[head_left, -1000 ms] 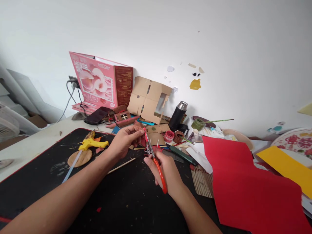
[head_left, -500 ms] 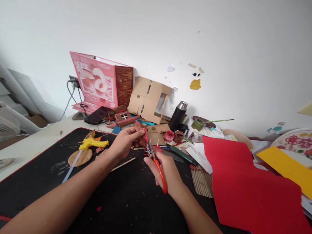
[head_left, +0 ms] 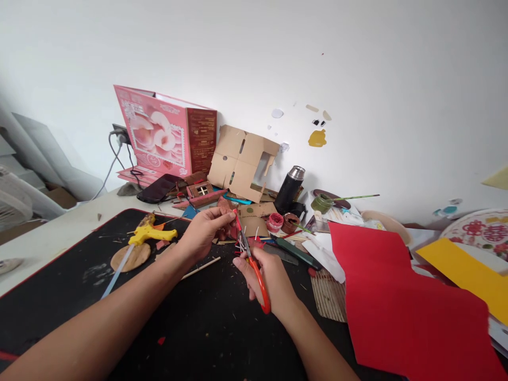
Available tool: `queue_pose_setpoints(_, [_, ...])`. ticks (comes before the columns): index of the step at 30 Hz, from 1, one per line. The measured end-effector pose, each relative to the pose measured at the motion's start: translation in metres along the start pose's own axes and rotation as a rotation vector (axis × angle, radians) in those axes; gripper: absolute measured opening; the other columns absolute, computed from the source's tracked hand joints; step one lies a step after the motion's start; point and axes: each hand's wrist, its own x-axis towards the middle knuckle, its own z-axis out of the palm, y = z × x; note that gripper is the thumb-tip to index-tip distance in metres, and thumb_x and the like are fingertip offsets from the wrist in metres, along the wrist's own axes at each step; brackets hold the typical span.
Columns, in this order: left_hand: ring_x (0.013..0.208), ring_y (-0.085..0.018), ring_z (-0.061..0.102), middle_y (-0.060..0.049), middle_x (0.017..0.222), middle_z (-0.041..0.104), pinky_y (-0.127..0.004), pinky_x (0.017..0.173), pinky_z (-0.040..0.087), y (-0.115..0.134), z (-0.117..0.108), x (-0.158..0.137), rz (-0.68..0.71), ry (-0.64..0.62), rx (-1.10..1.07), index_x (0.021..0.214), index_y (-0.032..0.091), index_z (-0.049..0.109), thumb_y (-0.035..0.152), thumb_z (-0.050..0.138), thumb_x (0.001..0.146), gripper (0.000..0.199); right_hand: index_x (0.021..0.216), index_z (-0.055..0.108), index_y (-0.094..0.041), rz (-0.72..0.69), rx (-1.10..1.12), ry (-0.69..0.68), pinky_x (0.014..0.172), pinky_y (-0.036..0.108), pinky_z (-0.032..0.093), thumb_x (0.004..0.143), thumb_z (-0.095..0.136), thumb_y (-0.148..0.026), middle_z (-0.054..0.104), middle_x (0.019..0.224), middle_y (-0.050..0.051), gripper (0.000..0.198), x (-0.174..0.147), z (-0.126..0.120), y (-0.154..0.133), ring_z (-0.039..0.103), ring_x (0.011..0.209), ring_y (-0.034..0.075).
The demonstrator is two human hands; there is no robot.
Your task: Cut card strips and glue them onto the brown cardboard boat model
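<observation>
My right hand (head_left: 268,275) is closed around the handles of red-handled scissors (head_left: 262,288), whose blades point up and away. At the blade tips, my left hand (head_left: 208,230) pinches a small red piece of paper (head_left: 237,214) between thumb and fingertips. The blades touch or overlap that piece; which of the two I cannot tell. Just beyond the scissors lie thin white and red scraps (head_left: 243,244). A thin wooden stick (head_left: 201,268) rests on the black mat (head_left: 206,328) below my left hand.
To the left, a yellow glue gun (head_left: 153,233) lies by a round wooden disc (head_left: 130,257). A black thermos (head_left: 289,189), paint jars (head_left: 275,222) and a green-handled cutter (head_left: 297,252) stand or lie behind. Large red paper (head_left: 413,307) covers the right side, beside yellow paper (head_left: 468,272).
The fingers of my right hand have closed slightly, and the scissor handles have drawn a little up and left. My left hand keeps its place.
</observation>
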Motion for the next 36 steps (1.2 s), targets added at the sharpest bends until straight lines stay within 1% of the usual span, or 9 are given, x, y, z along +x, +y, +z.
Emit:
queue_pose_setpoints(4, [0.049, -0.01, 0.048, 0.0, 0.06, 0.063, -0.024, 0.047, 0.033, 0.001, -0.001, 0.0, 0.003, 0.004, 0.013, 0.067, 0.017, 0.068, 0.055, 0.094, 0.064, 0.046, 0.098, 0.067, -0.021, -0.022, 0.06, -0.004, 0.052, 0.023, 0.052, 0.094, 0.073, -0.068, 0.063, 0.059, -0.004, 0.047, 0.001, 0.0, 0.001, 0.067, 0.049, 0.016])
queue_pose_setpoints(9, [0.048, -0.01, 0.047, 0.0, 0.059, 0.061, -0.023, 0.046, 0.032, 0.0, -0.002, 0.001, -0.002, 0.011, 0.018, 0.067, 0.018, 0.067, 0.053, 0.092, 0.066, 0.043, 0.101, 0.069, -0.02, -0.054, 0.043, -0.033, 0.058, 0.025, 0.051, 0.09, 0.077, -0.071, 0.064, 0.066, -0.002, 0.053, 0.002, -0.005, 0.001, 0.073, 0.06, 0.019])
queue_pose_setpoints(12, [0.046, -0.009, 0.046, 0.001, 0.058, 0.06, -0.023, 0.045, 0.031, 0.0, -0.002, 0.001, -0.002, 0.013, 0.019, 0.065, 0.019, 0.065, 0.053, 0.092, 0.066, 0.044, 0.106, 0.07, -0.02, -0.059, 0.05, -0.062, 0.06, 0.025, 0.049, 0.082, 0.084, -0.074, 0.061, 0.068, -0.004, 0.062, 0.002, -0.008, -0.001, 0.07, 0.062, 0.018])
queue_pose_setpoints(15, [0.046, -0.009, 0.046, 0.001, 0.057, 0.06, -0.023, 0.045, 0.03, 0.0, -0.002, 0.001, -0.002, 0.012, 0.018, 0.065, 0.018, 0.065, 0.054, 0.093, 0.065, 0.045, 0.108, 0.07, -0.02, -0.061, 0.007, -0.073, 0.06, 0.025, 0.044, 0.075, 0.089, -0.074, 0.057, 0.066, -0.006, 0.067, 0.0, -0.01, -0.004, 0.061, 0.06, 0.015])
queue_pose_setpoints(18, [0.047, -0.009, 0.047, 0.001, 0.058, 0.06, -0.023, 0.045, 0.031, 0.001, -0.002, 0.001, -0.006, 0.008, 0.016, 0.066, 0.018, 0.066, 0.054, 0.094, 0.063, 0.046, 0.111, 0.069, -0.02, -0.043, 0.043, -0.105, 0.062, 0.026, 0.044, 0.072, 0.091, -0.075, 0.062, 0.067, -0.005, 0.071, -0.001, -0.011, -0.006, 0.058, 0.06, 0.015])
queue_pose_setpoints(22, [0.046, -0.009, 0.046, 0.001, 0.058, 0.06, -0.022, 0.044, 0.03, 0.0, -0.003, 0.002, -0.005, 0.005, 0.018, 0.065, 0.018, 0.065, 0.055, 0.095, 0.063, 0.047, 0.116, 0.068, -0.019, -0.025, 0.112, -0.144, 0.064, 0.026, 0.045, 0.07, 0.093, -0.073, 0.069, 0.074, -0.002, 0.075, -0.001, -0.012, -0.005, 0.061, 0.063, 0.016])
queue_pose_setpoints(28, [0.046, -0.009, 0.047, 0.001, 0.057, 0.059, -0.022, 0.044, 0.031, -0.001, -0.004, 0.002, -0.005, 0.002, 0.031, 0.064, 0.019, 0.064, 0.054, 0.093, 0.065, 0.046, 0.12, 0.065, -0.02, 0.03, 0.158, -0.181, 0.062, 0.026, 0.047, 0.068, 0.095, -0.072, 0.072, 0.075, -0.001, 0.079, -0.003, -0.013, -0.009, 0.064, 0.063, 0.017])
queue_pose_setpoints(33, [0.047, -0.009, 0.047, 0.0, 0.057, 0.061, -0.023, 0.046, 0.032, 0.0, -0.002, 0.001, -0.005, -0.005, 0.041, 0.062, 0.018, 0.064, 0.053, 0.094, 0.064, 0.046, 0.122, 0.064, -0.02, 0.007, 0.167, -0.191, 0.072, 0.03, 0.053, 0.071, 0.093, -0.071, 0.072, 0.077, -0.001, 0.078, -0.005, -0.014, -0.013, 0.07, 0.073, 0.02])
queue_pose_setpoints(36, [0.047, -0.009, 0.048, 0.0, 0.058, 0.063, -0.023, 0.047, 0.033, 0.0, -0.002, 0.0, -0.01, -0.021, 0.047, 0.063, 0.018, 0.066, 0.053, 0.094, 0.063, 0.045, 0.119, 0.065, -0.02, 0.006, 0.152, -0.163, 0.066, 0.028, 0.053, 0.074, 0.09, -0.074, 0.069, 0.076, -0.001, 0.074, -0.004, -0.012, -0.007, 0.071, 0.069, 0.019])
